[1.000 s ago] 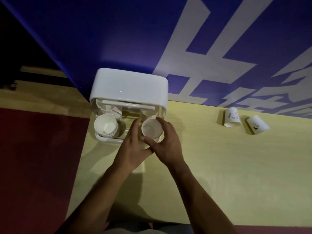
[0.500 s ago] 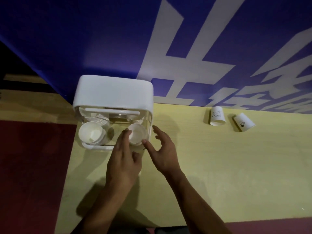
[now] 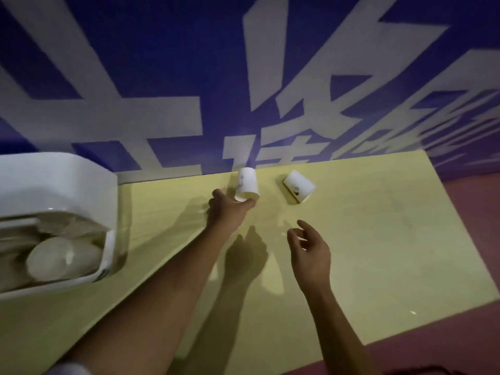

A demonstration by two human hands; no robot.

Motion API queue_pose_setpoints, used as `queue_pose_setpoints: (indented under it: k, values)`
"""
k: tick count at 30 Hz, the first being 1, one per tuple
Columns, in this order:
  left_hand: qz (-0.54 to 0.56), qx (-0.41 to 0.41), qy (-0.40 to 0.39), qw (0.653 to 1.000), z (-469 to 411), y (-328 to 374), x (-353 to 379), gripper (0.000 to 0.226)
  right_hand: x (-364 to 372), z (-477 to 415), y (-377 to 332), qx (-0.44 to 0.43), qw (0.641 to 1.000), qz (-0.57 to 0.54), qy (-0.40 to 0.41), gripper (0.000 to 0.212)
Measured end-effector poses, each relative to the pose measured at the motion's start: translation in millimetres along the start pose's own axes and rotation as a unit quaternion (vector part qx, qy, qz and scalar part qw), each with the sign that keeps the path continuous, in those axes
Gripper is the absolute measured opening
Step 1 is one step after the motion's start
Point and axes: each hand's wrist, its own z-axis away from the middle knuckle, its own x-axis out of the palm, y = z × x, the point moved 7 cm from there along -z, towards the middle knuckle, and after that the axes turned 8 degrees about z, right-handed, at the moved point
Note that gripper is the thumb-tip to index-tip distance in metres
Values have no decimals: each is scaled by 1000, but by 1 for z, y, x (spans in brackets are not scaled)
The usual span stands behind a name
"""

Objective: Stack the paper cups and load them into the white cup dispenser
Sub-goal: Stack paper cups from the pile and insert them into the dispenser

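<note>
**White dispenser at the left, two loose cups by the wall**

The white cup dispenser (image 3: 54, 185) sits at the left edge of the yellow table (image 3: 378, 266), with stacked paper cups (image 3: 51, 259) showing in its open front. Further right, the left hand (image 3: 226, 209) is stretched out to the first loose cup (image 3: 247, 184). Its fingers are spread, one fingertip touches the cup's rim and the thumb is clear of it. The second loose cup (image 3: 299, 186) lies just beside, apart and tilted. Below it the right hand (image 3: 311, 253) hovers with loosely curled fingers, holding nothing.

Head-worn view, steeply down onto table (image 3: 378, 239)
</note>
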Motion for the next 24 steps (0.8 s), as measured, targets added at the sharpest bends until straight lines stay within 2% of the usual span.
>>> queue_pose_setpoints:
  k: [3,6,10,13,16,18,21,24]
  values:
    - [39,-71,70,994,-26,1,45,103,-15,-30,34,7,1000,7,-29,31]
    - [6,-62,154,986,-44,5,66,93,-24,-61,60,17,998,18,-63,32]
    - [50,-33,184,981,-49,5,79,79,-34,-95,76,28,996,32,-83,40]
    - [86,24,185,979,-27,17,78,75,-36,-126,72,27,996,40,-79,62]
    - [58,106,176,977,13,34,72,75,-25,-164,62,26,994,57,-93,101]
    - [39,150,170,973,38,35,65,81,-13,-183,56,15,991,78,-105,114]
    - [32,188,161,968,65,25,53,80,-2,-199,61,-1,990,110,-92,106]
    - [32,198,163,966,81,15,36,76,-3,-198,68,-19,997,63,-52,87]
